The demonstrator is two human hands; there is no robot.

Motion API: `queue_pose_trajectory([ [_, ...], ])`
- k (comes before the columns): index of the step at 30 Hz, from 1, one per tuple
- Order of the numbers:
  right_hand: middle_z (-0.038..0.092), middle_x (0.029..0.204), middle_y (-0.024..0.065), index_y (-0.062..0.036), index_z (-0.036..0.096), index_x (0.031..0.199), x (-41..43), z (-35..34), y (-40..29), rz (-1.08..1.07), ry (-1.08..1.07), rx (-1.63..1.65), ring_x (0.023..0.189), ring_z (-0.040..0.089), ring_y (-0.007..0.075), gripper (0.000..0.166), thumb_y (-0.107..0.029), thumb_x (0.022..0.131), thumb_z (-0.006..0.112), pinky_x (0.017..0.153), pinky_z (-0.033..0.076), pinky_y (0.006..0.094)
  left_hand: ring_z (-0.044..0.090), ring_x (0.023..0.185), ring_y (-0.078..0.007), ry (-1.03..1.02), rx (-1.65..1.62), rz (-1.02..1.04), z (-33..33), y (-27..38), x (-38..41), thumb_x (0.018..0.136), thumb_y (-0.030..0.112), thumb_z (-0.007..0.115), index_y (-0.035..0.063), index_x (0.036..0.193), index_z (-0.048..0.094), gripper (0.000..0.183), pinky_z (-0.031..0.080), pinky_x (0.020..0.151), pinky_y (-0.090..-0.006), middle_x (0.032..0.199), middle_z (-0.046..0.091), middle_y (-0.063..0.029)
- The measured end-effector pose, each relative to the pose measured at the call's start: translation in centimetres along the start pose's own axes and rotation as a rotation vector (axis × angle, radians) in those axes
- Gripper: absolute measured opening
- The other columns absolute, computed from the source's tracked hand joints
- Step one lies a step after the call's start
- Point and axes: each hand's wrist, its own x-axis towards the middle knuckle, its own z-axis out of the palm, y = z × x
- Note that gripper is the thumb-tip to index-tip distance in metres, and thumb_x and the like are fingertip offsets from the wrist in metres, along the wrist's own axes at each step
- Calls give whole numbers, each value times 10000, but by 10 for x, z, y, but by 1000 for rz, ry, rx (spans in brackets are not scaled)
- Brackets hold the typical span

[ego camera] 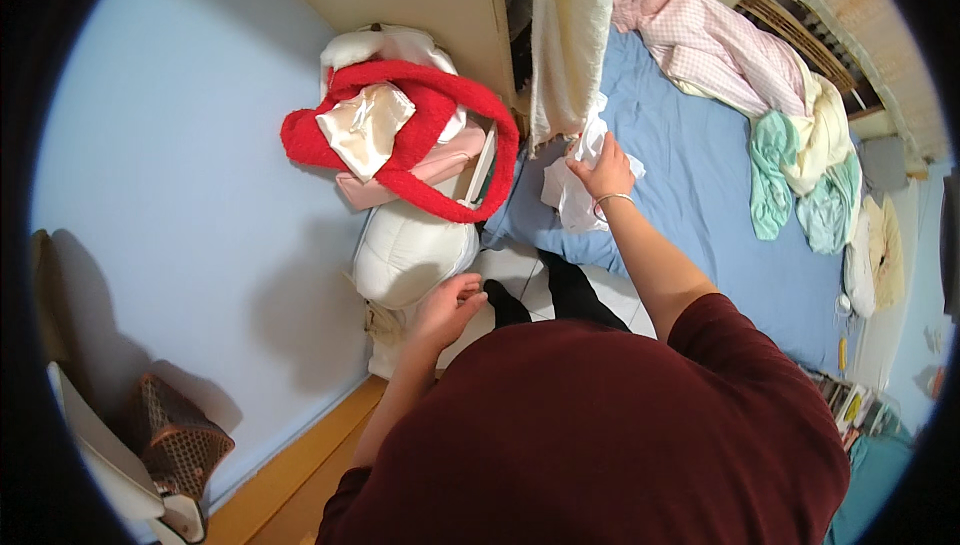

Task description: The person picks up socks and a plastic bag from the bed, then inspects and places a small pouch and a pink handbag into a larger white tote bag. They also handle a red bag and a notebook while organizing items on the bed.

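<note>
My right hand [606, 170], with a bangle at its wrist, grips a crumpled white cloth [577, 196] on the near corner of the bed. Its thumb and fingers close over the folds, partly hiding them. Under the cloth lies a blue bedsheet [682, 162]. Holding nothing, my left hand [452, 308] hovers with loosely bent fingers near a white quilted bundle [409, 256]. Beyond that bundle, a red fluffy loop-shaped item [491, 106] rests on a pile with a shiny cream satin piece [367, 128] and a pink bag or case [442, 158].
A cream curtain [574, 34] hangs beside the bed's far end. Pink checked bedding [727, 49] and mint-green cloth [772, 170] lie along the far right side. The blue wall [187, 132] bounds the left. A patterned brown bag [184, 447] stands at lower left.
</note>
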Motion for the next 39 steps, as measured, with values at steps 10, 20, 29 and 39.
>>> queue_pose_trajectory([
  [10, 672, 804, 103, -60, 635, 979, 51, 0, 81, -135, -246, 211, 721, 631, 272, 276, -191, 739, 592, 676, 481, 369, 609, 936, -239, 129, -164, 60, 40, 18, 12, 839, 214, 624, 15, 1148, 544, 376, 480, 820, -338, 1042, 615, -148],
  [20, 614, 911, 15, -3, 579, 1083, 20, -187, 1, 25, -737, 1114, 772, 553, 85, 295, -78, 799, 548, 689, 453, 229, 521, 1076, -333, 598, 104, 256, 55, 86, 79, 776, 312, 703, -15, 1326, 352, 730, 428, 906, -390, 1247, 459, -248],
  [29, 606, 985, 8, -10, 552, 1142, -12, -216, -5, -195, -1026, 941, 877, 542, 92, 342, -95, 814, 601, 775, 445, 246, 595, 856, -158, 265, -461, 357, 64, 90, 84, 795, 142, 670, 10, 1153, 550, 400, 475, 756, -299, 980, 637, -114],
  [39, 596, 854, 41, -6, 579, 1035, -19, -168, -19, -469, -1061, 572, 788, 529, 110, 206, -156, 898, 548, 715, 438, 273, 525, 799, -61, 371, -652, 134, 75, 77, 26, 867, 68, 564, 1, 1004, 586, 154, 434, 720, -224, 863, 596, -1],
])
